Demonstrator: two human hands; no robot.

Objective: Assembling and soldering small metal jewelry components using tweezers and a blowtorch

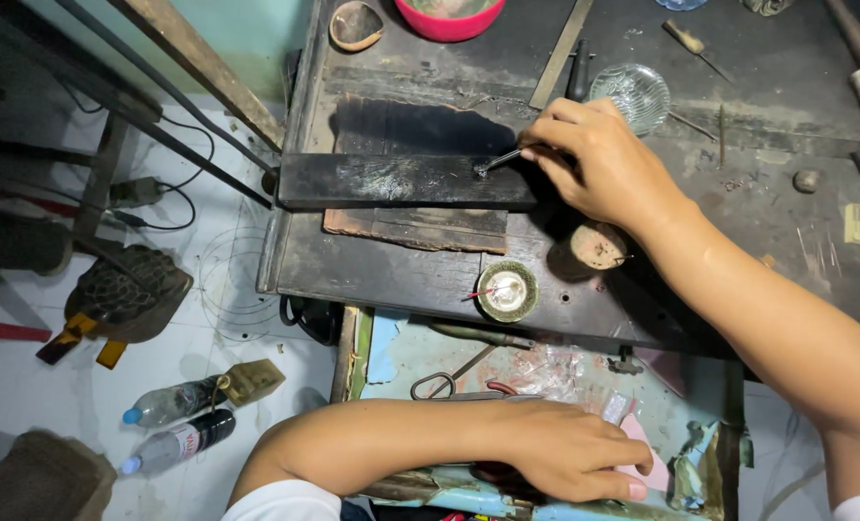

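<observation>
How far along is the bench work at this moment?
Done: scratch marks already fan across the dark block. In hand: the right hand presses a thin metal tool onto it; the left hand rests on the lower shelf. How much remains cannot be told.

The pink bowl [449,17] was cut off by the top edge, showing only its lower half. The right hand [599,164] hid the back end of the thin metal tool [500,159]. What lay under the left hand [570,452] could not be told.
</observation>
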